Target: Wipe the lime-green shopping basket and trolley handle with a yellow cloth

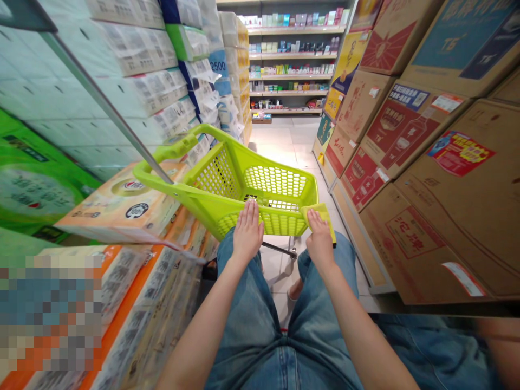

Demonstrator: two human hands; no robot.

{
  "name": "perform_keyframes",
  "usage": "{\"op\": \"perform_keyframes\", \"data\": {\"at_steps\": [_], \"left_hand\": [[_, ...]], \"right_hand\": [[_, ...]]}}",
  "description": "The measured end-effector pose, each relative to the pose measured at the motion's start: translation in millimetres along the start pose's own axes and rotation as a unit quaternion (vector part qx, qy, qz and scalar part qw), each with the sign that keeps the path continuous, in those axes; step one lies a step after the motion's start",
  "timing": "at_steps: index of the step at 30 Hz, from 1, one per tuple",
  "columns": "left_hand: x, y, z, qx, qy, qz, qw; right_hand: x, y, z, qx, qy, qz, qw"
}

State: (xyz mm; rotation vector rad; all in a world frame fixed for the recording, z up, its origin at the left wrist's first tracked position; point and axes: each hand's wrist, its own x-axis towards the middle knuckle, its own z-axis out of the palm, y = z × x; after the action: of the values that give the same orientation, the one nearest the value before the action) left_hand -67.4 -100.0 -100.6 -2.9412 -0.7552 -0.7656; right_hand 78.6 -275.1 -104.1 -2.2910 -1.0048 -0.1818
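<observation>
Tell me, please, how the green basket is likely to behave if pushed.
The green basket looks like empty perforated plastic, so probably light for its size. A metal bar beneath hints at a wheeled frame, so it may roll on the smooth tile floor. Pushed at the rim, where the left hand rests, it might tip.

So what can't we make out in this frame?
Head view:
yellow cloth: mostly under the right hand.
left hand: touching the green basket or just in front, cannot tell.
lower-left packs: pixelated patch covers the print.
far shelf goods: too small to read.
</observation>
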Motion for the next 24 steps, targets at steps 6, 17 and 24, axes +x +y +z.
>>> {"op": "perform_keyframes", "data": {"at_steps": [6,17,24], "left_hand": [[0,1,-2,-0.012,-0.004,-0.004,1.000],[-2,1,-3,0.004,-0.007,-0.005,1.000],[0,2,-3,-0.008,-0.004,-0.006,1.000]], "right_hand": [[27,-93,28,-0.007,-0.078,-0.070,0.994],[10,-53,16,0.017,-0.062,-0.114,0.991],[-8,18,-1,0.006,-0.004,-0.037,0.999]]}}
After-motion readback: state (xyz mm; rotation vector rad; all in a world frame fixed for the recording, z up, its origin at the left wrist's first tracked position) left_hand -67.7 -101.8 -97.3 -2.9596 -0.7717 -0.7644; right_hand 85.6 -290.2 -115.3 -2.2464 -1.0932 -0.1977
